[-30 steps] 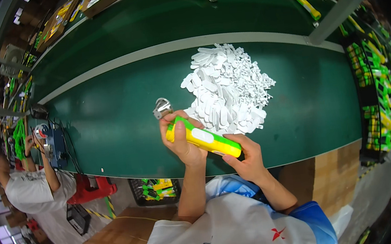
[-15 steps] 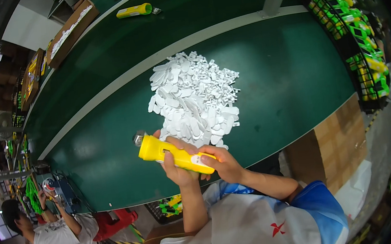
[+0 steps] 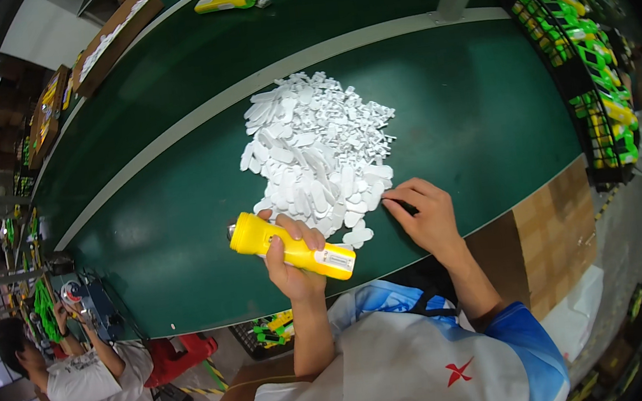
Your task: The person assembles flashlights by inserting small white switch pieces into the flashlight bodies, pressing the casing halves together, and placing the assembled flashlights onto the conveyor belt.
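Observation:
My left hand (image 3: 293, 260) grips a yellow flashlight (image 3: 288, 247) around its middle, holding it level just above the near edge of the green table (image 3: 476, 114). My right hand (image 3: 423, 217) rests on the table with its fingertips at the right edge of a pile of small white plastic pieces (image 3: 316, 154). Whether it pinches a piece is hidden by the fingers. The pile lies just beyond both hands.
Another yellow and green flashlight (image 3: 226, 1) lies on the far belt. Racks of green and yellow flashlights (image 3: 589, 70) line the right side. Cardboard boxes (image 3: 112, 38) stand at the far left. A person in white (image 3: 81, 374) works at the lower left near a blue tool (image 3: 93, 303).
My right hand has let go of the flashlight and moved right to the edge of the white pile. The left hand alone now holds the flashlight.

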The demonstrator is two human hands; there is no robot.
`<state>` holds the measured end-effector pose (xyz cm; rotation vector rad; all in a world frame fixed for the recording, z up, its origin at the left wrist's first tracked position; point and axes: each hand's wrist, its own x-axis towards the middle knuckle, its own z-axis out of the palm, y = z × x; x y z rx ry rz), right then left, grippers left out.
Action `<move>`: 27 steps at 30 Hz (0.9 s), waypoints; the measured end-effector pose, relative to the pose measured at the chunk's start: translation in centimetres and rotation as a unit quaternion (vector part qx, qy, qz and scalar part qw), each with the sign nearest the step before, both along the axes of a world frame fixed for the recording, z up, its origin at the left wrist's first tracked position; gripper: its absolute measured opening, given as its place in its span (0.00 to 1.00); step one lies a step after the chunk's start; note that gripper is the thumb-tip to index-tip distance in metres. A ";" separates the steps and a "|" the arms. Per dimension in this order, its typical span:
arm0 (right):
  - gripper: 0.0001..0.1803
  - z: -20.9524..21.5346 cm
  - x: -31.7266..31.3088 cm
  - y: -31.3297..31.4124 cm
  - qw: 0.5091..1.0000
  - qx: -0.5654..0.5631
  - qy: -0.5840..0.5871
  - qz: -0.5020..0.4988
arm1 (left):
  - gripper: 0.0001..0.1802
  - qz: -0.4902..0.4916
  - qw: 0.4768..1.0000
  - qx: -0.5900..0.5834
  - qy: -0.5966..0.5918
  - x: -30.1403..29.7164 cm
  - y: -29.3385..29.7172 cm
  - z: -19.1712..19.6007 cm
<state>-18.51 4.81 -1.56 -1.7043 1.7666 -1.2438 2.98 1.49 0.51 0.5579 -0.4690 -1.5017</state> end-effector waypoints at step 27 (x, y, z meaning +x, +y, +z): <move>0.09 19.0 2.7 -11.3 0.941 -0.144 -0.143 0.269 | 0.29 -0.176 0.956 -0.210 -0.101 -3.1 -10.8 14.4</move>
